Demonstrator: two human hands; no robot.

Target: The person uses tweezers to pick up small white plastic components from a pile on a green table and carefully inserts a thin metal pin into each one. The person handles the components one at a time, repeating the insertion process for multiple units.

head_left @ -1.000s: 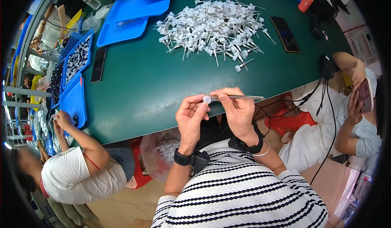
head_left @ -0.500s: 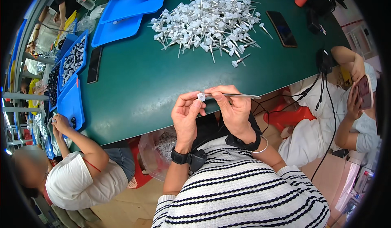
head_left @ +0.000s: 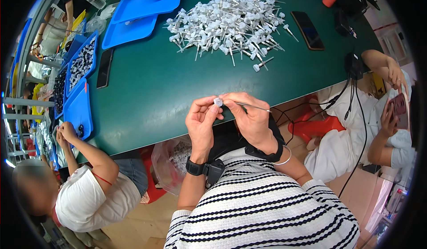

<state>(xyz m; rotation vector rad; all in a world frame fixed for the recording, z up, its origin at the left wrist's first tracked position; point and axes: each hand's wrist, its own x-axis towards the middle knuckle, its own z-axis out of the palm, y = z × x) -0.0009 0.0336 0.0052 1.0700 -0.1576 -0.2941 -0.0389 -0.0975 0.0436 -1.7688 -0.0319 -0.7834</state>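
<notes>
Between the thumb and fingers of my left hand (head_left: 201,126) is a small white plastic piece (head_left: 218,102), held over the near edge of the table. My right hand (head_left: 252,123) pinches a slim metal tool (head_left: 255,107); its back end sticks out to the right past my fingers. The tool's front end lies close to the white piece, but my fingertips hide whether they touch. Both hands are closed. Farther back, a big heap of white plastic parts with thin metal stems (head_left: 227,24) lies on the green table (head_left: 151,80).
Blue trays (head_left: 129,34) stand at the back left, with a black phone (head_left: 104,68) below them. Another phone (head_left: 308,31) lies right of the heap. Co-workers sit on both sides; one holds a phone (head_left: 398,111). Black cables (head_left: 364,129) hang at the right.
The metal tool has slid or turned, so its back end now reaches less far right and points slightly downward. Both hands stay nearly in place. The right co-worker's phone has shifted down.
</notes>
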